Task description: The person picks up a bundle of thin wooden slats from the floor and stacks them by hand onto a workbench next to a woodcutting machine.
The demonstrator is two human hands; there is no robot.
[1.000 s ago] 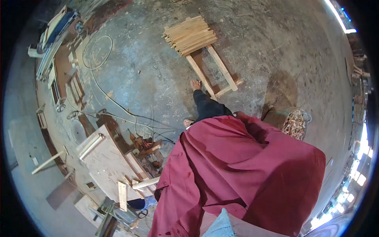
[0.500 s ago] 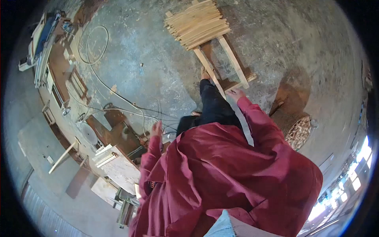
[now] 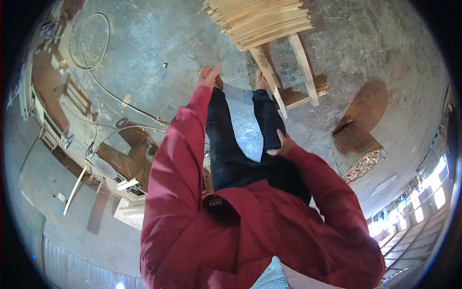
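The left hand's fingers [image 3: 216, 71] are standing open and extended, gripping nothing visible; that left hand [image 3: 207, 81] is reaching out between eleven and twelve o'clock of the view's centre, partly covering the left foot [image 3: 219, 84]. The right hand's fingers [image 3: 280, 135] are spreading loosely, released as well, and the right hand [image 3: 285, 146] is showing against the black trousers [image 3: 228, 154] at three o'clock; whether it is pressing on the cloth, one cannot tell. Both arms are wearing maroon sleeves [image 3: 176, 144].

Beyond the right hand, towards one o'clock, a wooden frame [image 3: 304, 67] is lying on the concrete floor [image 3: 192, 33]. Its two long rails are running side by side, a crosspiece [image 3: 306, 98] is spanning their near end, and a layer of wooden slats [image 3: 264, 24] is covering the far part, with uneven ends jutting out. The nearer rail is passing just beside the right foot [image 3: 260, 81].

At three o'clock a woven basket [image 3: 353, 144] is holding curled wood shavings [image 3: 365, 163], its dark shadow spreading across the floor. A small dark object [image 3: 165, 65] is lying at eleven o'clock. Towards ten o'clock a hose [image 3: 109, 38] is looping over the floor, and at nine o'clock a pale round disc [image 3: 104, 166] is standing beside brown boards [image 3: 114, 158].
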